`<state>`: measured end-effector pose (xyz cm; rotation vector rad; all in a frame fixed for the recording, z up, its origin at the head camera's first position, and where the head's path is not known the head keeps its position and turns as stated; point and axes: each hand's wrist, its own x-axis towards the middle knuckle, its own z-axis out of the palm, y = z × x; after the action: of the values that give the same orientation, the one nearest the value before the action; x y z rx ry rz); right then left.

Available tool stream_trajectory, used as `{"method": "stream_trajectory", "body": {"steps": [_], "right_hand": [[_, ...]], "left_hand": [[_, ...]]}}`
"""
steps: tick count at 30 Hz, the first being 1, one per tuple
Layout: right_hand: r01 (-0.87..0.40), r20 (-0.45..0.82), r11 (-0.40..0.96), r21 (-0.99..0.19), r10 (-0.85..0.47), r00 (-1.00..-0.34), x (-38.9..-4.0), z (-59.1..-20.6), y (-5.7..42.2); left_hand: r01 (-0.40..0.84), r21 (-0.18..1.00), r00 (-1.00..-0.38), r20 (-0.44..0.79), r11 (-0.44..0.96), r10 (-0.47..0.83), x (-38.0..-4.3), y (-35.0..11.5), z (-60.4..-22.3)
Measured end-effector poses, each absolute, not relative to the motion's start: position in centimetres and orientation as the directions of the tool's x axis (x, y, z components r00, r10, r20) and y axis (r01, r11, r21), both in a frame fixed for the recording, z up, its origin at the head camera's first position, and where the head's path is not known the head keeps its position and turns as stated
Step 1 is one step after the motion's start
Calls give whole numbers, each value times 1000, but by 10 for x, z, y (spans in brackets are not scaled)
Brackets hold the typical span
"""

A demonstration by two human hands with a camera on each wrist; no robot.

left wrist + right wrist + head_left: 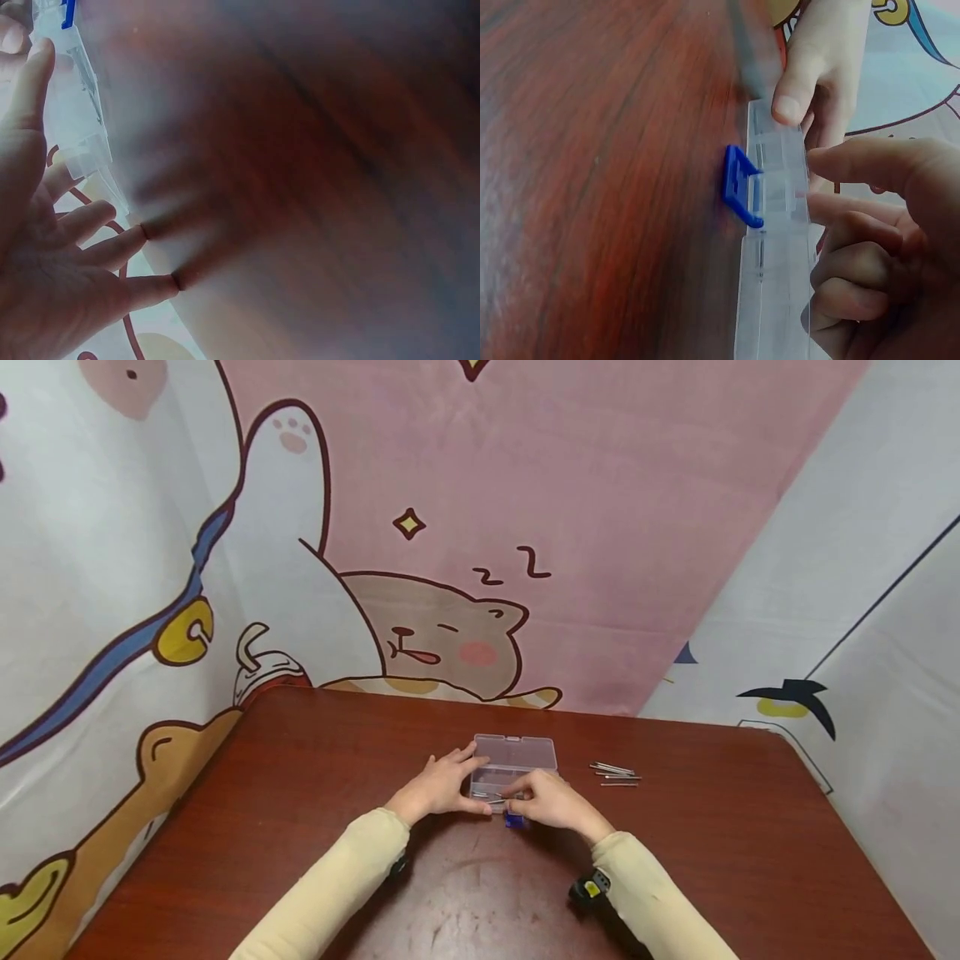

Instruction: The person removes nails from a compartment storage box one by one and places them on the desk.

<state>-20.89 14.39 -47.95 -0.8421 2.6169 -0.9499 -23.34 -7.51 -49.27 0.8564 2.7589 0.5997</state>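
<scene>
A clear plastic box (480,783) lies on the table with its lid (517,752) raised at the back and a blue latch (514,819) hanging at the front. Thin metal rods (88,82) lie in its front compartment. My left hand (444,783) spreads its fingers around the box's left side, thumb against the front edge. Over the right part of the box, my right hand (553,798) reaches in, thumb and index fingertips close to the rods and its other fingers curled. Whether those fingertips pinch a rod I cannot tell.
To the right of the box lies a loose group of several thin metal rods (615,771) on the brown table (337,893). A cloth wall (600,527) with cartoon animals stands behind the table's far edge.
</scene>
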Motion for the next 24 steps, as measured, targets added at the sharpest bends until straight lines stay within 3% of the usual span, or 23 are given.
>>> {"method": "stream_trajectory", "body": {"steps": [8,19,24], "right_hand": [[-478,-28,586,-654,-651,-759,-211,-479,140],[-302,-125,544,-783,-613,-780,-221,-485,141],[-286,-126,550,-784,-593,-795,-219,-486,141]], "left_hand": [[501,410,-818,-63,763,571,-234,-74,-491],[494,404,-822,-71,770,565,-235,-73,-492],[487,411,-824,-76,771,561,-235,-73,-493]]}}
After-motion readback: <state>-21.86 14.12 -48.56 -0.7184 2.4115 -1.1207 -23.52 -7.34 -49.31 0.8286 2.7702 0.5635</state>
